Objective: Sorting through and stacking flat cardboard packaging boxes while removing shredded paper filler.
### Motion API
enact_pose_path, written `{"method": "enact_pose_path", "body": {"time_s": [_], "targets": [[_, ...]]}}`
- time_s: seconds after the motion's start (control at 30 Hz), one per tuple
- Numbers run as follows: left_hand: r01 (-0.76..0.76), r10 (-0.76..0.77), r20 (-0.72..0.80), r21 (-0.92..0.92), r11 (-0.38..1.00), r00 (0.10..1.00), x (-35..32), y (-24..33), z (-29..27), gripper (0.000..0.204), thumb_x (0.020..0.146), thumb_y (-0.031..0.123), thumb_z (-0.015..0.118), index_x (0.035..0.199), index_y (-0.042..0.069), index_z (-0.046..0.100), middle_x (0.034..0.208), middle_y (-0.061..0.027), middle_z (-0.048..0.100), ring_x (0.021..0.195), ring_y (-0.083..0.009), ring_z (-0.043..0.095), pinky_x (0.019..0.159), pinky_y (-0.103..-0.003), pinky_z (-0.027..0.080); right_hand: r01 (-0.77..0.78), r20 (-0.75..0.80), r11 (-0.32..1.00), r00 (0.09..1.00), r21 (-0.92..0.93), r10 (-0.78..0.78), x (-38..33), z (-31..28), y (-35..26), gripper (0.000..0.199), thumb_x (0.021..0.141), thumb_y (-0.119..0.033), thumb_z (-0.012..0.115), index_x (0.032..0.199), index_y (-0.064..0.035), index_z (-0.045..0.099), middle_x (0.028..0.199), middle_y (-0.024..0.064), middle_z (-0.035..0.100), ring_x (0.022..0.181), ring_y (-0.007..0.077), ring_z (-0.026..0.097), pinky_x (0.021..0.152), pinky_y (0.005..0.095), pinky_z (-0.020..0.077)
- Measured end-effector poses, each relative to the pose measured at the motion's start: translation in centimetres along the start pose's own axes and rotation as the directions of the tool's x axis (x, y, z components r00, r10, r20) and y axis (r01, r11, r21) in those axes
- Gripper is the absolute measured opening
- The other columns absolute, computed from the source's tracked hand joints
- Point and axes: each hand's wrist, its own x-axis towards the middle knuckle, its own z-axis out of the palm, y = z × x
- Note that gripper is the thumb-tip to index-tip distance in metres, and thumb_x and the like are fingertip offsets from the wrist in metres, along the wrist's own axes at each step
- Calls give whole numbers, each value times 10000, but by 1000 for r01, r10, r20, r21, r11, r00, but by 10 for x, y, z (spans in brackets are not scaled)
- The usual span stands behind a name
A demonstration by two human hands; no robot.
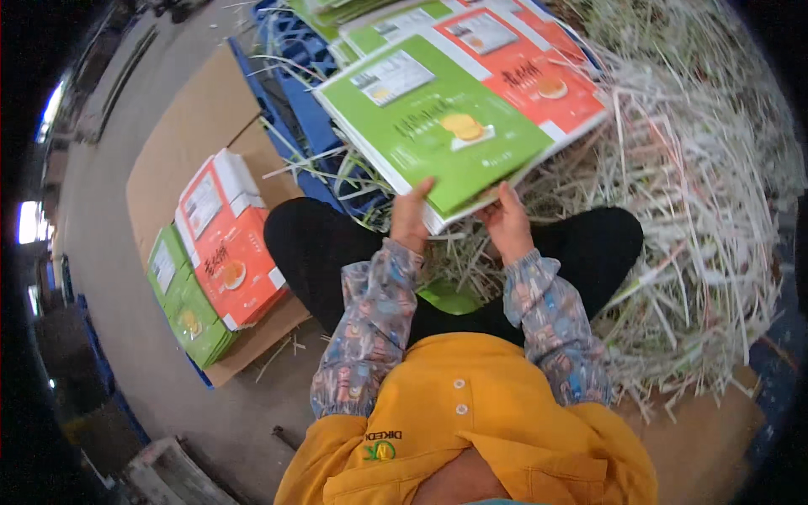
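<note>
A stack of large printed sheets, green on the left and orange on the right, lies tilted in front of me. Its top sheet (421, 139) has a pale label panel and a picture of round yellow food. My left hand (410, 217) holds the near left corner, thumb on top and the other fingers mostly hidden below. My right hand (507, 223) is closed at the near edge, thumb up against the green part, where the sheet edges stand slightly apart. Patterned sleeve covers reach from both wrists toward the elbows.
To the left, a smaller pile of folded green and orange sheets (227, 244) rests on brown cardboard (194, 135). A blue plastic crate or pallet (295, 93) stands behind my left knee. Shredded paper strips (673, 210) heap up on the right. Something green (448, 299) lies between my legs.
</note>
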Motion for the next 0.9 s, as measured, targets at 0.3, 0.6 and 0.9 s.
{"method": "enact_pose_path", "body": {"time_s": [0.3, 0.6, 0.9], "targets": [[11, -12, -27, -40, 999, 1000, 15, 18, -17, 358, 757, 50, 560, 1089, -32, 456, 980, -122, 561, 823, -237, 580, 694, -326, 495, -238, 54, 960, 967, -145, 248, -19, -46, -10, 228, 858, -287, 468, 772, -76, 475, 651, 25, 504, 555, 162, 500, 531, 315, 433], [-52, 52, 2, 175, 983, 999, 3, 17, -14, 369, 713, -14, 568, 1064, -54, 460, 966, -114, 564, 805, -217, 576, 690, -306, 491, 226, 109, 103, 761, -969, -640, -4, -53, 17, 242, 812, -245, 529, 826, -9, 480, 744, 80, 500, 625, 182, 494, 579, 285, 415], [40, -56, 61, 237, 971, 997, -29, -15, -4, 440, 755, 92, 586, 1141, -22, 408, 1015, -139, 545, 870, -238, 560, 750, -356, 478, -114, -150, 986, 980, 126, 132, 22, 5, 2, 403, 806, -317, 547, 1084, -37, 466, 993, 69, 550, 879, 195, 538, 749, 342, 451]]}}
